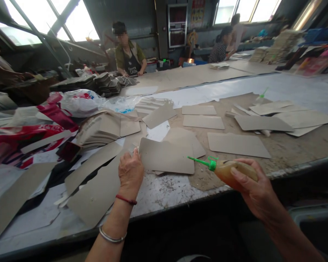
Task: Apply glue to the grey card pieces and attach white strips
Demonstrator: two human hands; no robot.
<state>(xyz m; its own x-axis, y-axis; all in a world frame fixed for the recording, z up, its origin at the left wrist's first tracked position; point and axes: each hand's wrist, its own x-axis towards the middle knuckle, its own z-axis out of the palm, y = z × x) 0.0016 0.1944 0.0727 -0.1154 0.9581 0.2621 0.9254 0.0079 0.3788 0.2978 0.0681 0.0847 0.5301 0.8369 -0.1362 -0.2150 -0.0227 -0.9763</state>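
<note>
- The worktable (169,187) is the largest thing, crossing the whole frame; its near part is stained and is crowded with flat grey-brown pieces.
- The fanned stack (98,131), at left of centre, has many pieces together; whether these are finished or waiting, I cannot tell.
- The held board (166,157) lies at the centre of the frame, over other pieces; no wet line can be made out on it, so its own step looks not yet done (this is my judgement only).
- The loose boards (239,145), at centre right, lie separately; it seems that a good part of the work is left, though the count of finished ones is not shown.
- The right hand (253,185), lower right, is wrapped around the bottle (231,173), thumb on the near side; amber liquid fills much of it.
- The left hand (131,169), lower centre, has fingers bent close together, pinching the left edge of the held board.
- The green nozzle (200,160) points left; its tip is over the right part of the held board, contact being unclear.
</note>
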